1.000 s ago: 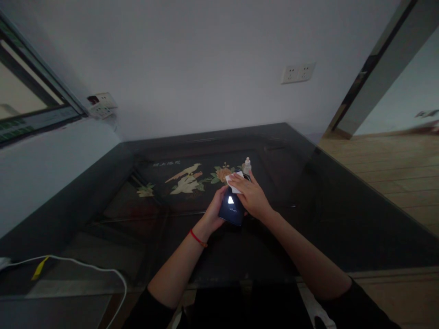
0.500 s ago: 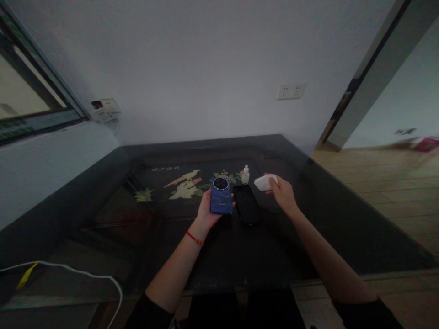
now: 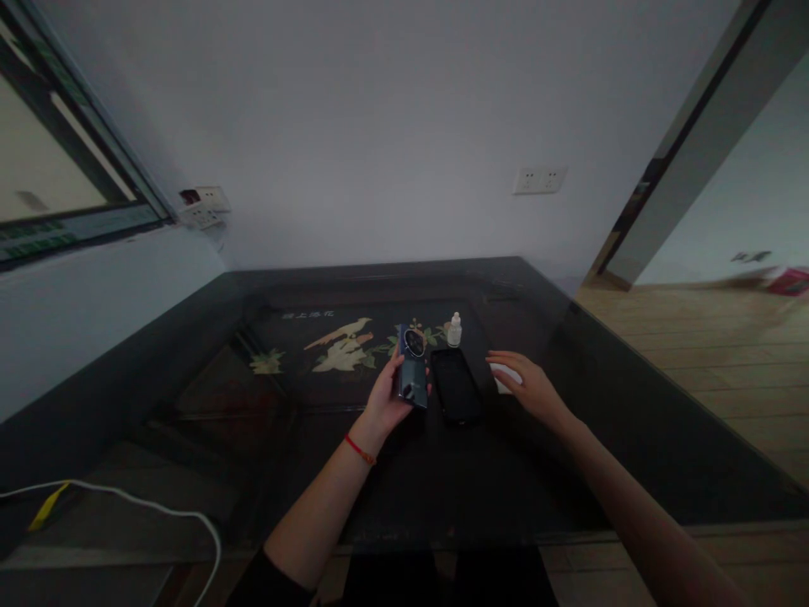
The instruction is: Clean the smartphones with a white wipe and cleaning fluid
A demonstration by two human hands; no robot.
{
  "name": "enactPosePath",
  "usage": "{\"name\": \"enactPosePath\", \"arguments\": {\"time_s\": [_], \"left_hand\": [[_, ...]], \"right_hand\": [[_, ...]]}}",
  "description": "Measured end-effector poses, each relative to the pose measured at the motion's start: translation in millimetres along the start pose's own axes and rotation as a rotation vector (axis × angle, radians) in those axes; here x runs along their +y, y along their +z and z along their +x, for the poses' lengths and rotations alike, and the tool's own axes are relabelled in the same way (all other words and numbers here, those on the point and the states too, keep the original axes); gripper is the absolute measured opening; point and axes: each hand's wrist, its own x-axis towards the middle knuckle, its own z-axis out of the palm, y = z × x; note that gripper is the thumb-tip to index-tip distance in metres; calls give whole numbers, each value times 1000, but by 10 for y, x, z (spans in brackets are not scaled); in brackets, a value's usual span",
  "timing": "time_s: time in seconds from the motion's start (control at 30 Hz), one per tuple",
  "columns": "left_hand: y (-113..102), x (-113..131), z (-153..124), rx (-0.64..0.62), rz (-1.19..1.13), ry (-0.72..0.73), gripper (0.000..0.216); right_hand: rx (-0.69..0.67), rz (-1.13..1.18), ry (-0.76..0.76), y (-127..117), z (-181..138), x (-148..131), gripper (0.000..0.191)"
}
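My left hand (image 3: pixel 384 398) is wrapped round a blue smartphone (image 3: pixel 412 375), its back with a large round camera ring turned up and tilted. A black phone case (image 3: pixel 456 388) lies on the dark table just right of the phone. Behind the case stands a small white dropper bottle (image 3: pixel 454 330), upright. My right hand (image 3: pixel 529 388) is low over the table to the right of the case, its fingers stretched out above a folded white tissue or cloth (image 3: pixel 506 381). The fingers partly cover this white piece, which seems to lie on the table.
The dark glossy table (image 3: pixel 303 480) carries a bird-and-flower picture (image 3: pixel 341 346). It stands against a wall with a double socket (image 3: pixel 540 179); more sockets (image 3: pixel 206 206) are at the left. A white cable (image 3: pixel 145 503) hangs at the lower left.
My right hand has moved down and slightly right with the white piece, and its fingers have straightened over it. My left hand has tilted the phone.
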Motion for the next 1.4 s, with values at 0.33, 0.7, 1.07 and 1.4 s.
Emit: {"name": "enactPosePath", "arguments": {"time_s": [0.33,0.7,1.07,1.4], "left_hand": [[89,-134,-83,33,128,317,41],[23,-177,-8,-104,377,345,34],[-80,-308,512,228,950,348,37],[-159,-290,561,234,933,301,18]], "right_hand": [[-132,600,180,930,185,-1002,47],[94,701,378,544,122,-622,36],[115,839,599,307,41,-422,38],[126,785,548,674,29,-377,36]]}}
